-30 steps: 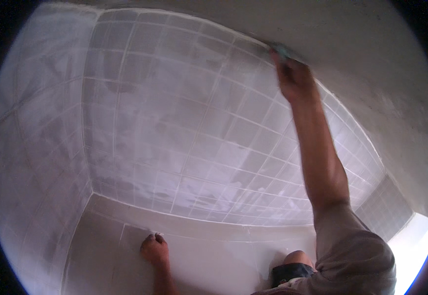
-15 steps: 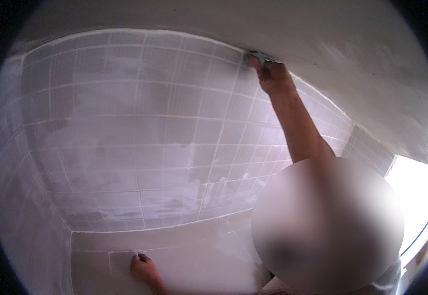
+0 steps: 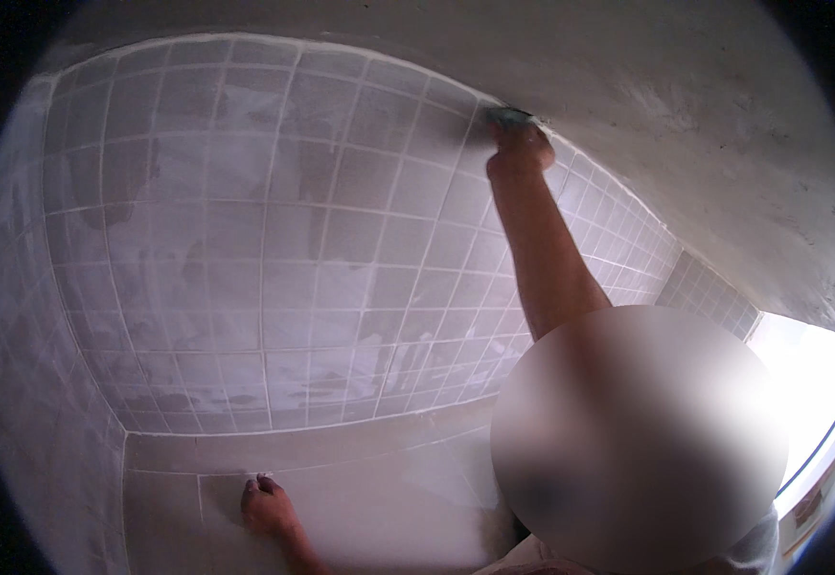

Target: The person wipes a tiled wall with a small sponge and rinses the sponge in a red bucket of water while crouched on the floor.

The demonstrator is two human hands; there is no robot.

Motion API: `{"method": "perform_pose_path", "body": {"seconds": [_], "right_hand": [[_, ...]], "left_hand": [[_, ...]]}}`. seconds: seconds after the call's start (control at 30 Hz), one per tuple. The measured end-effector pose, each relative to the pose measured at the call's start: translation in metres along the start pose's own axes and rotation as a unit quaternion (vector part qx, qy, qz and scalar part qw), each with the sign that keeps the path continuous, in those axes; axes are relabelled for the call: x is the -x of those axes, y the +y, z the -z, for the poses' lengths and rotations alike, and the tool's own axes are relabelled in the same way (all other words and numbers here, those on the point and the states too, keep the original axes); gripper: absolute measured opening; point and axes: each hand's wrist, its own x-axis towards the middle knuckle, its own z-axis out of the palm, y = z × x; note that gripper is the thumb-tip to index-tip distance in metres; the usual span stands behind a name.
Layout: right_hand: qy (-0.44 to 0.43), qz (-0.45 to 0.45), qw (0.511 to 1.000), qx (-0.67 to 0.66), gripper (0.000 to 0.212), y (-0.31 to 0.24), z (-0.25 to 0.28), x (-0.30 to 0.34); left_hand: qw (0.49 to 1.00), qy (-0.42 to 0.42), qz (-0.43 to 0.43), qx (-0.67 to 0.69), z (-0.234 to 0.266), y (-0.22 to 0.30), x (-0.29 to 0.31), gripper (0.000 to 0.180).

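Observation:
My right arm reaches up to where the tiled wall (image 3: 360, 177) meets the ceiling. My right hand (image 3: 523, 147) grips a soft-looking greenish pad (image 3: 509, 117) and presses it along that joint. Whether the pad is a sponge or a folded cloth I cannot tell. Lower down, my left hand (image 3: 266, 504) is closed, its fingers bent, against the plain beige wall (image 3: 369, 498) just at a pale horizontal seam. Something small and whitish shows at its fingertips, too small to name.
Smeared whitish haze and darker, damp-looking patches mark the tiles. A rough grey ceiling (image 3: 686, 125) slopes across the upper right. Another wall (image 3: 15, 316) adjoins at the left. Bright light comes through an opening (image 3: 800, 383) at the right. A blurred round area hides my upper right arm.
The view has shifted, moving the wall seams slightly up. My right wrist has turned and the hand with the greenish pad sits lower against the joint. My left hand stays by the seam.

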Motion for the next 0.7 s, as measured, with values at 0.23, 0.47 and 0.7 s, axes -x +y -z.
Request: {"method": "perform_pose_path", "body": {"seconds": [0.23,0.47,0.7], "right_hand": [[-0.403,-0.074,0.879,0.244,0.032,0.051,-0.051,0.175],[-0.383,-0.289,0.804,0.352,0.029,0.026,0.178,0.173],[0.094,-0.143,0.762,0.625,0.03,-0.136,0.498,-0.014]], "left_hand": [[0.995,-0.088,0.021,0.035,-0.011,-0.021,-0.004,0.03],[0.996,-0.094,0.007,-0.001,0.006,0.006,-0.013,0.035],[0.992,-0.083,0.09,-0.032,-0.001,0.005,-0.026,0.043]]}}
